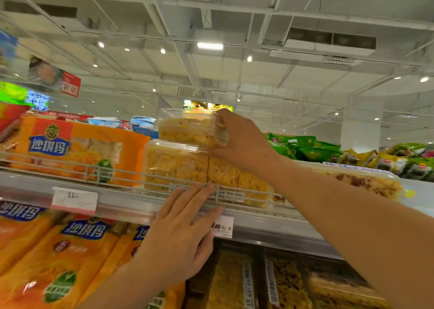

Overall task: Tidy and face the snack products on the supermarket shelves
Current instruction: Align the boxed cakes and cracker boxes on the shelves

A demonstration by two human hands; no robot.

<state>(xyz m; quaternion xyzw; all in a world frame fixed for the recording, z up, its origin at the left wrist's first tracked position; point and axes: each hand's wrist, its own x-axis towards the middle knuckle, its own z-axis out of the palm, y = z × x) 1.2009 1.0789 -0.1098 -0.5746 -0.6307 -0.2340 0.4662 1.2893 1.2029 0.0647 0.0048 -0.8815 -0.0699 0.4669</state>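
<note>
Right hand (237, 139) grips a clear snack box (187, 130) atop another box (178, 165).
Left hand (180, 233), fingers straight, rests on the shelf edge (131, 205).

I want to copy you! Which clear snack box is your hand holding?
The small clear box stacked on top, gripped by the right hand; the others lie untouched.

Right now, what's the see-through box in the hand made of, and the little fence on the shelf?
The box looks like thin, glossy clear plastic: the yellow snack shows through it. The fence seems to be thin wire with a pale grey coating, probably metal.
</note>
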